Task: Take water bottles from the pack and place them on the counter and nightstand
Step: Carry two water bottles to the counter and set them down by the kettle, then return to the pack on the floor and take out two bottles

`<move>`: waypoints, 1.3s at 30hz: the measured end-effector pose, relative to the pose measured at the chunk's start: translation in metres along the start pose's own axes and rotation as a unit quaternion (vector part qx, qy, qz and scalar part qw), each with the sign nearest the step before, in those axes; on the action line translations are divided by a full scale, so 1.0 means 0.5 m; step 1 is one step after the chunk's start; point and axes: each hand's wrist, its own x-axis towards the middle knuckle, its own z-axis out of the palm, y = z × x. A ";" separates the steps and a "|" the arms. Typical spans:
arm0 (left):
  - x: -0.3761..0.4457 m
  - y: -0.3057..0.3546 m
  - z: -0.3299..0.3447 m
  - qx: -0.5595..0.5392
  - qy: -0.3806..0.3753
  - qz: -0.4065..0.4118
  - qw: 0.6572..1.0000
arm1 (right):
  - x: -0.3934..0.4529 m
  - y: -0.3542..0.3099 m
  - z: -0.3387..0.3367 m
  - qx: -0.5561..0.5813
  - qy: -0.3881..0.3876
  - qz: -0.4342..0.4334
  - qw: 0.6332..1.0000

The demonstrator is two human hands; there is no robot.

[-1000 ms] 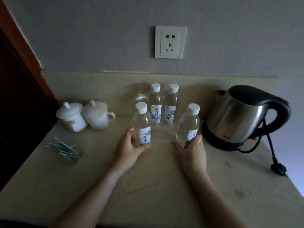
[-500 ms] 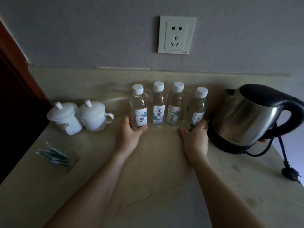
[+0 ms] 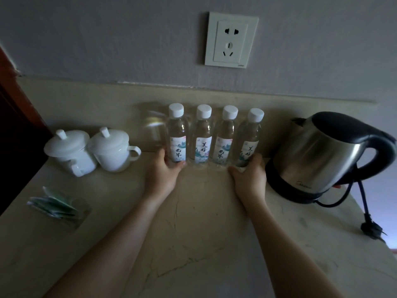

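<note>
Head view: four water bottles (image 3: 202, 137) upright in row against backsplash on counter (image 3: 193, 244), touching. Left hand (image 3: 164, 172) grips leftmost bottle (image 3: 176, 136) at base; right hand (image 3: 250, 176) grips rightmost bottle (image 3: 250, 138). Both directly ahead of hands, long axes vertical. Labels: Chinese calligraphy, "无界", "美好". Kettle (image 3: 328, 153) just right, logo unreadable.

Dim grey wall (image 3: 107, 39), white socket (image 3: 231, 39)

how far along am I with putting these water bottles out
Done: four water bottles stand in a row on the counter against the backsplash. In hand: your left hand grips the leftmost bottle, your right hand the rightmost bottle. Left: let go; the nightstand and pack aren't in view.
</note>
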 end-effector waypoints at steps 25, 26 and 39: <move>-0.090 0.082 -0.047 -0.041 0.075 0.050 0.995 | -0.089 -0.052 -0.041 0.106 -0.013 0.057 0.993; -0.106 0.105 -0.063 -0.046 0.087 0.073 0.992 | -0.102 -0.072 -0.047 0.119 -0.025 0.030 0.992; -0.538 0.208 -0.605 0.262 0.415 0.117 0.863 | -0.513 -0.446 0.025 0.275 -0.374 -0.334 0.820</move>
